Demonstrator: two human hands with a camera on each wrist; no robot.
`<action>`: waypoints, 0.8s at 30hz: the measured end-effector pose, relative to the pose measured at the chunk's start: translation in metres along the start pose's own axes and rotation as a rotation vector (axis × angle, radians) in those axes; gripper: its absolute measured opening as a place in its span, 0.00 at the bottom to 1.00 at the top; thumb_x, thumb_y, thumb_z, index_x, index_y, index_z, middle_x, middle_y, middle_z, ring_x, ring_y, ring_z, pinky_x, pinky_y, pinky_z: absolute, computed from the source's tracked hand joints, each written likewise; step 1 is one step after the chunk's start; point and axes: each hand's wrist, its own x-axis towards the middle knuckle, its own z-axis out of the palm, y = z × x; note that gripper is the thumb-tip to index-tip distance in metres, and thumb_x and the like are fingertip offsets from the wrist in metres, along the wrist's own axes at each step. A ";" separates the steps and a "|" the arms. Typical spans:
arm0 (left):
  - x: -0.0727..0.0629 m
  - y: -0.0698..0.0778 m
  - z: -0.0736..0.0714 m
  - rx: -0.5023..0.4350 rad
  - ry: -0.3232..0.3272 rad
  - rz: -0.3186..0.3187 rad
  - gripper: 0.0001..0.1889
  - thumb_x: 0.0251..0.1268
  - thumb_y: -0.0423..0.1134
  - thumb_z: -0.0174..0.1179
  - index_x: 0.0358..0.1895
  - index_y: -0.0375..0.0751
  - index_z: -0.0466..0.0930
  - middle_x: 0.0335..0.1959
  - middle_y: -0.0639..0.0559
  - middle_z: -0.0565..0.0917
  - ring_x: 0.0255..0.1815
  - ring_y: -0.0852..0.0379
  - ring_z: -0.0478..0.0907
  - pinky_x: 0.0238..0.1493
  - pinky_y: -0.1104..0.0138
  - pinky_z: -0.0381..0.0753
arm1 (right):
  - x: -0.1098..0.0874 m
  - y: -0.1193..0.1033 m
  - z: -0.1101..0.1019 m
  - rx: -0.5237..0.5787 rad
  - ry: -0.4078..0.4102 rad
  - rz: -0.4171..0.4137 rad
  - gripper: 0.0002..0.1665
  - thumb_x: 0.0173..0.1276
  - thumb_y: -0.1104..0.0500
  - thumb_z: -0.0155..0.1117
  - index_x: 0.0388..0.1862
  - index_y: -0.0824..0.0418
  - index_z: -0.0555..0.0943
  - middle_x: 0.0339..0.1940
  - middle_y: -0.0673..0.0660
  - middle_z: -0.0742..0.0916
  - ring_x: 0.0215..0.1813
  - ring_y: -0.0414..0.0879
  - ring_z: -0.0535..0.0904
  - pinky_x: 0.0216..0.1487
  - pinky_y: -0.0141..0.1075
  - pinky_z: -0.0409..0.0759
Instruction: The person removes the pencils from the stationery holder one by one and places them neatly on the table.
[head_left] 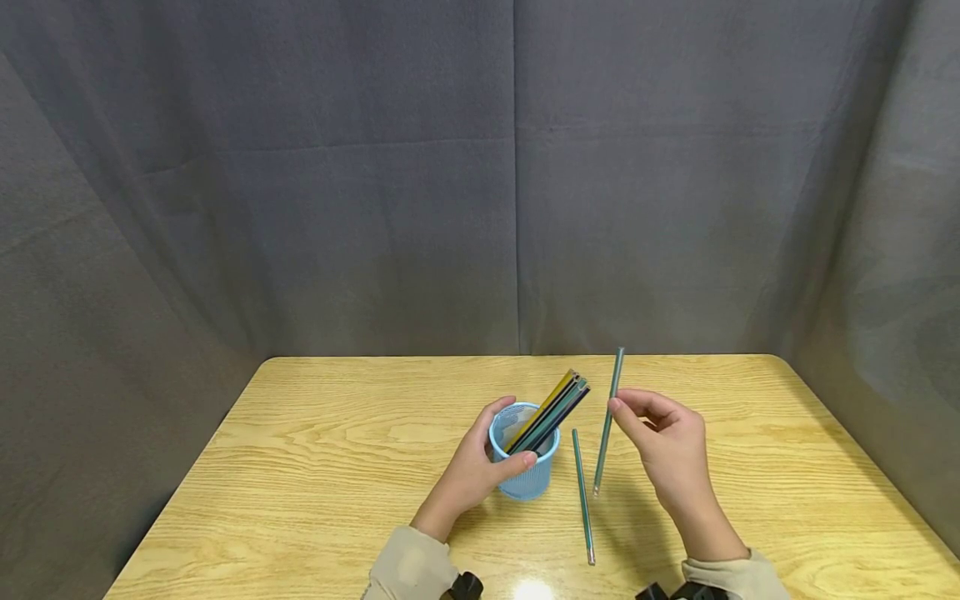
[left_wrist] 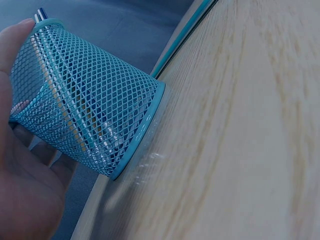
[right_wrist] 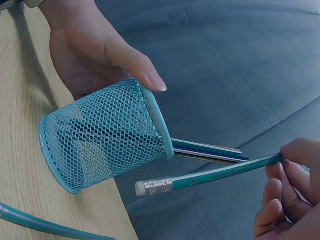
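My left hand (head_left: 477,467) grips a light blue mesh pencil cup (head_left: 525,477) by its rim and side, thumb at the near edge. Several pencils (head_left: 551,410), yellow, green and dark, lean in the cup toward the right. To the right of it, my right hand (head_left: 671,442) pinches a green pencil (head_left: 606,433) between thumb and fingers. Its white eraser (right_wrist: 141,188) points down, as the right wrist view shows, and it is apart from the cup. A second green pencil (head_left: 582,500) lies on the table between the cup and my right hand.
The wooden table (head_left: 322,467) carries the cup and the loose pencil. Grey cloth curtains (head_left: 390,208) hang behind the table and along both sides. Black wrist straps with cameras (head_left: 467,586) sit near both sleeves.
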 end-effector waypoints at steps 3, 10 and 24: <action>0.000 0.000 0.000 0.006 0.001 -0.001 0.39 0.60 0.52 0.69 0.73 0.70 0.58 0.63 0.47 0.71 0.60 0.53 0.71 0.62 0.51 0.68 | 0.001 0.002 -0.001 -0.025 -0.007 0.015 0.15 0.66 0.60 0.70 0.45 0.71 0.85 0.37 0.48 0.88 0.41 0.39 0.81 0.41 0.28 0.78; 0.000 0.001 0.000 0.007 0.001 -0.003 0.40 0.60 0.52 0.69 0.73 0.71 0.58 0.63 0.48 0.71 0.61 0.54 0.71 0.63 0.51 0.67 | 0.002 0.008 0.000 -0.076 -0.016 0.050 0.16 0.66 0.58 0.71 0.44 0.70 0.85 0.35 0.47 0.88 0.40 0.38 0.80 0.38 0.28 0.77; 0.000 0.001 0.000 -0.013 -0.004 0.005 0.39 0.60 0.51 0.70 0.73 0.69 0.58 0.63 0.45 0.72 0.60 0.53 0.71 0.63 0.51 0.68 | 0.003 0.016 0.000 -0.109 -0.025 0.088 0.15 0.65 0.56 0.72 0.43 0.68 0.86 0.32 0.49 0.87 0.38 0.39 0.78 0.37 0.29 0.76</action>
